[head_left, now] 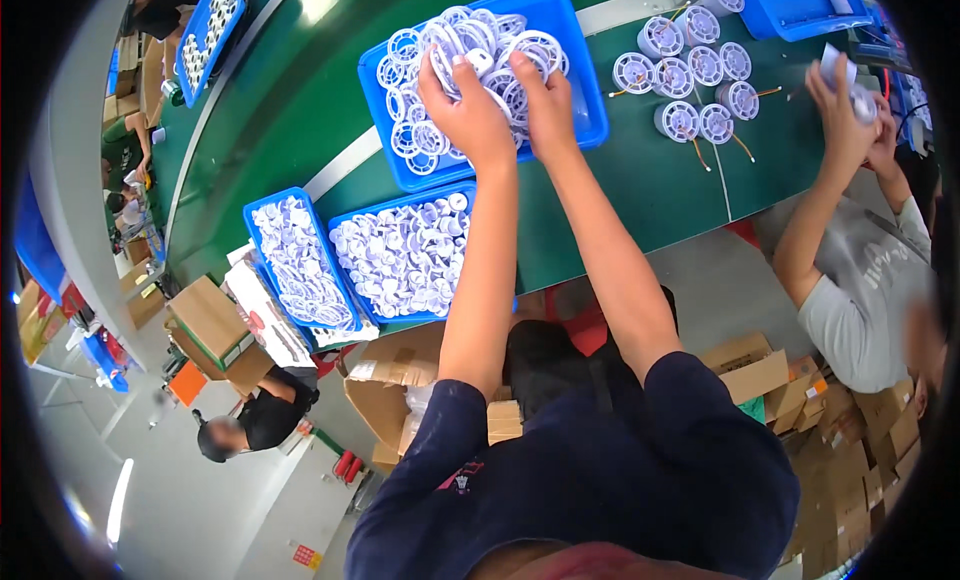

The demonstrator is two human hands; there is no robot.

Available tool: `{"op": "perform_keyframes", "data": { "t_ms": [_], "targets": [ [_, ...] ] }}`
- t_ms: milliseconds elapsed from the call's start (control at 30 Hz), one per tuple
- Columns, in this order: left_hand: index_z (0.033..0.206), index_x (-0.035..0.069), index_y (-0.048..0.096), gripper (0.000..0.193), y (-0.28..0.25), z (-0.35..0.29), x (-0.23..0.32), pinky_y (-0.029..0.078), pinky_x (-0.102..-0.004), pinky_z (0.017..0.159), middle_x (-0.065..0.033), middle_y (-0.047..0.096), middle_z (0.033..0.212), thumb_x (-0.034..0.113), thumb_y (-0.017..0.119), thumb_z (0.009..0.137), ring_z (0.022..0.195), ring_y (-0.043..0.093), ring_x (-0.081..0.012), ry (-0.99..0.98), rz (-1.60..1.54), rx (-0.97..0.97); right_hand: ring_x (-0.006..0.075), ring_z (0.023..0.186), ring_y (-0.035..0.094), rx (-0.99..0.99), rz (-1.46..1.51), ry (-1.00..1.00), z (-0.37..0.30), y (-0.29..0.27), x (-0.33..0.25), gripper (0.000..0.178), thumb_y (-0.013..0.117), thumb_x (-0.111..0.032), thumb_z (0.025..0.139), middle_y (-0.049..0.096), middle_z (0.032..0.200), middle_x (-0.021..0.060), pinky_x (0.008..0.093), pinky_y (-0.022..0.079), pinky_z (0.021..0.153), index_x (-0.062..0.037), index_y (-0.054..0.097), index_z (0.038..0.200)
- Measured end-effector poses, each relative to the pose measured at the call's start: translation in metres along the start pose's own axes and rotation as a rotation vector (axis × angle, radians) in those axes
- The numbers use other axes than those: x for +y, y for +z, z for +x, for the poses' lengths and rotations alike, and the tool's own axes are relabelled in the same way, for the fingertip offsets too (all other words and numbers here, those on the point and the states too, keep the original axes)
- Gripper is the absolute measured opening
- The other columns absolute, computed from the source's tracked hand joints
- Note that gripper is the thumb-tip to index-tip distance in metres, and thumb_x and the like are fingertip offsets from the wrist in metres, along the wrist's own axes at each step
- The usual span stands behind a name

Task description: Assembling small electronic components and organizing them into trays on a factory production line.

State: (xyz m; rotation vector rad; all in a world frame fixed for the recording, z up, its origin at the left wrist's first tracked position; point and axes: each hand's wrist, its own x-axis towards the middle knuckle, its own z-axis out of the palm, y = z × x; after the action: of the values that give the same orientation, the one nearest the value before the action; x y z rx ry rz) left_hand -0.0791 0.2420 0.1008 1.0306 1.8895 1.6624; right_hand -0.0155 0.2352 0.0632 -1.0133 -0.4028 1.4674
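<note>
A blue bin on the green table holds a heap of white plastic rings with spoked centres. Both my arms reach into it. My left hand is curled round rings on the left of the heap, close to a small smooth white part. Against the right side of the same pile, my right hand has its fingers bent over more rings. The rings hide some of the fingertips. Between them, the two hands cup a loose bunch.
Two blue trays, one of small white caps and one of white pieces, sit at the near left. White cylinders with wires stand to the right. A co-worker handles a white part there. Cardboard boxes lie below the table.
</note>
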Motion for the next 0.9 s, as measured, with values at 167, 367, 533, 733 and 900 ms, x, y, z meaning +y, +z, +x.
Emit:
{"op": "perform_keyframes", "data": {
  "t_ms": [167, 367, 533, 733, 900],
  "targets": [
    [0.136, -0.007, 0.058, 0.042, -0.007, -0.005, -0.004, 0.041, -0.0414, 0.112, -0.0215, 0.061, 0.135, 0.017, 0.060, 0.101, 0.127, 0.058, -0.0330, 0.093, 0.237, -0.070, 0.0132, 0.093, 0.067, 0.034, -0.161, -0.138, 0.004, -0.010, 0.006, 0.028, 0.075, -0.026, 0.097, 0.074, 0.102, 0.0048, 0.0310, 0.053, 0.081, -0.0016, 0.073, 0.110],
    [0.133, -0.006, 0.057, 0.044, -0.035, 0.010, -0.032, 0.039, -0.0486, 0.112, -0.0239, 0.058, 0.130, 0.015, 0.066, 0.096, 0.126, 0.052, -0.0402, 0.288, 0.497, -0.106, 0.0333, 0.105, 0.066, 0.121, -0.585, -0.502, 0.014, -0.015, -0.001, 0.043, 0.079, -0.025, 0.092, 0.067, 0.117, 0.0178, 0.0408, 0.052, 0.091, 0.0020, 0.065, 0.122],
    [0.137, -0.006, 0.053, 0.049, -0.056, 0.018, -0.046, 0.039, -0.0481, 0.113, -0.0242, 0.056, 0.135, 0.020, 0.067, 0.097, 0.130, 0.050, -0.0404, 0.298, 0.562, -0.153, 0.0399, 0.117, 0.059, 0.116, -0.896, -0.673, 0.023, -0.032, -0.001, 0.047, 0.075, -0.025, 0.094, 0.066, 0.126, 0.0196, 0.0474, 0.046, 0.103, 0.0004, 0.060, 0.131],
    [0.142, -0.007, 0.050, 0.052, -0.078, 0.024, -0.063, 0.038, -0.0479, 0.115, -0.0258, 0.052, 0.140, 0.016, 0.065, 0.098, 0.133, 0.050, -0.0412, 0.199, 0.524, -0.151, 0.0402, 0.129, 0.055, 0.064, -1.115, -0.804, 0.027, -0.040, 0.010, 0.034, 0.061, -0.011, 0.100, 0.066, 0.133, 0.0159, 0.0478, 0.044, 0.110, -0.0036, 0.063, 0.134],
    [0.143, -0.007, 0.048, 0.052, -0.080, 0.028, -0.068, 0.035, -0.0496, 0.117, -0.0274, 0.049, 0.142, 0.020, 0.060, 0.101, 0.136, 0.046, -0.0428, 0.224, 0.592, -0.145, 0.0422, 0.132, 0.053, 0.050, -1.139, -0.865, 0.031, -0.035, 0.013, 0.032, 0.058, -0.007, 0.100, 0.066, 0.135, 0.0130, 0.0481, 0.042, 0.115, -0.0043, 0.065, 0.132]
  ]
}}
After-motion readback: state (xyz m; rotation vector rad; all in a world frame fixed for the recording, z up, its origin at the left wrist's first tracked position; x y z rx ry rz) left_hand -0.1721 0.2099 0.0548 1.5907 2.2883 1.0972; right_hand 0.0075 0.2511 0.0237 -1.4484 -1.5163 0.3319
